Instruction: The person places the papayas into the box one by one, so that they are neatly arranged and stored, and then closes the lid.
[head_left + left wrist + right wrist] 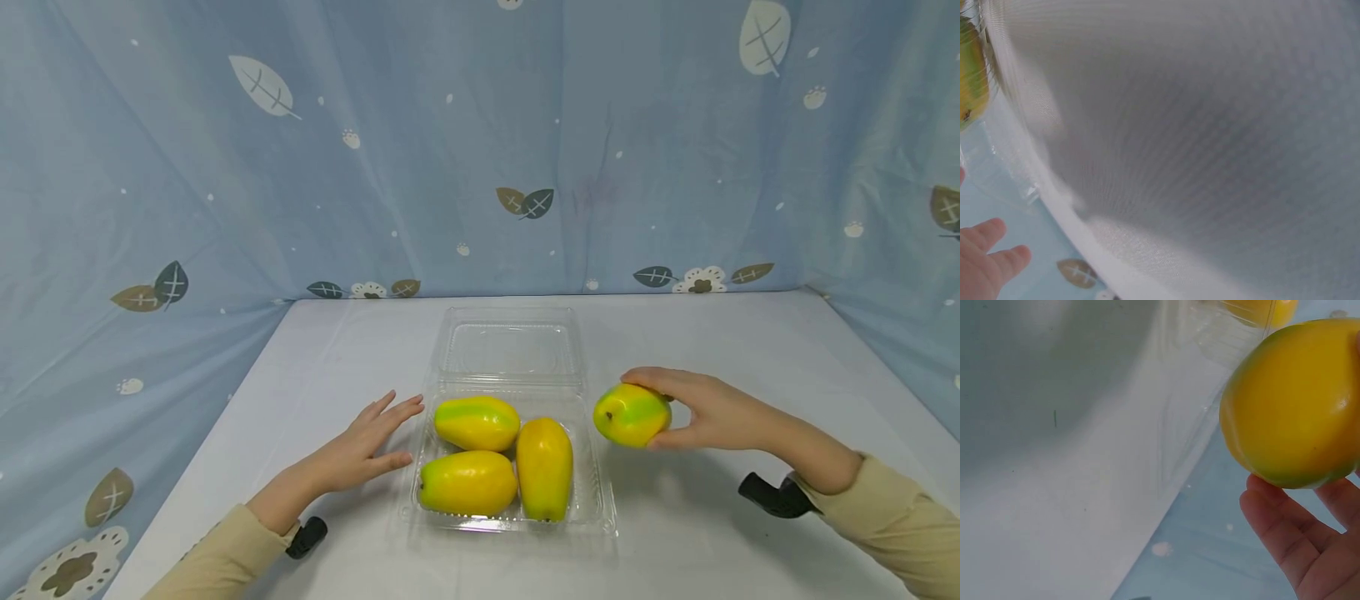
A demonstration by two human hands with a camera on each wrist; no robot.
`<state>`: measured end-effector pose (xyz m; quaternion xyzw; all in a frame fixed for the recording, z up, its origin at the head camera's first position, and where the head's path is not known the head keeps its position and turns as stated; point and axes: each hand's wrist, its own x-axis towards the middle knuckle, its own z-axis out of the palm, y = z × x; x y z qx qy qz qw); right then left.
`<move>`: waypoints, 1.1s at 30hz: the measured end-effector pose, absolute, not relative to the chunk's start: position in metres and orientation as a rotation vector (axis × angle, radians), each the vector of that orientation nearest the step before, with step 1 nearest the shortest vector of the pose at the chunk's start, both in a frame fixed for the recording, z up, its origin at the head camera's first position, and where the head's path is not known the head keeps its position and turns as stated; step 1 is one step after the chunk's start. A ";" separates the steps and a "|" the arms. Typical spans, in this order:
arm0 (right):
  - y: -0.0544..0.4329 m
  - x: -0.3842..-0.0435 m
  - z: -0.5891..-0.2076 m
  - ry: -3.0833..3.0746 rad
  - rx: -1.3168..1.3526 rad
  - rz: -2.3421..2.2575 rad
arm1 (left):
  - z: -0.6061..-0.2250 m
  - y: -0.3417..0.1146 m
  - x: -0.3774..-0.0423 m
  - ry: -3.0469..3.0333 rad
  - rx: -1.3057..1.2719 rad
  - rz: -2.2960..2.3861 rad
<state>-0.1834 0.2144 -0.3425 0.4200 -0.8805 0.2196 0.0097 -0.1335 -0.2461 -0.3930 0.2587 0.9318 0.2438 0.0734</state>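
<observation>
My right hand point(712, 408) holds a yellow-green papaya point(632, 415) just right of a clear plastic clamshell box point(596, 492), thumb and fingers on opposite sides of the fruit. The right wrist view shows the same papaya point(1297, 406) large, with fingers point(1282, 528) under it. Three more papayas lie in the box: one at upper left point(477, 423), one at lower left point(468, 483), and one standing lengthwise at the right point(544, 469). By the box's left side, my left hand point(367, 446) has its fingers spread and holds nothing.
The box's hinged lid point(510, 346) lies folded back behind it on the white tabletop point(352, 342). A blue leaf-patterned curtain point(420, 150) hangs along the back and sides. A black wrist device point(776, 496) shows at the right sleeve, another point(306, 537) at the left.
</observation>
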 end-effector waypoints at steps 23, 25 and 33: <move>0.211 -0.186 -0.342 -2.755 1.309 0.707 | -0.372 -0.205 -0.156 2.993 1.026 0.361; 0.211 -0.186 -0.342 -2.755 1.308 0.703 | -0.372 -0.199 -0.159 3.017 1.089 0.258; 0.212 -0.186 -0.341 -2.778 1.295 0.704 | -0.376 -0.184 -0.167 3.107 1.247 -0.006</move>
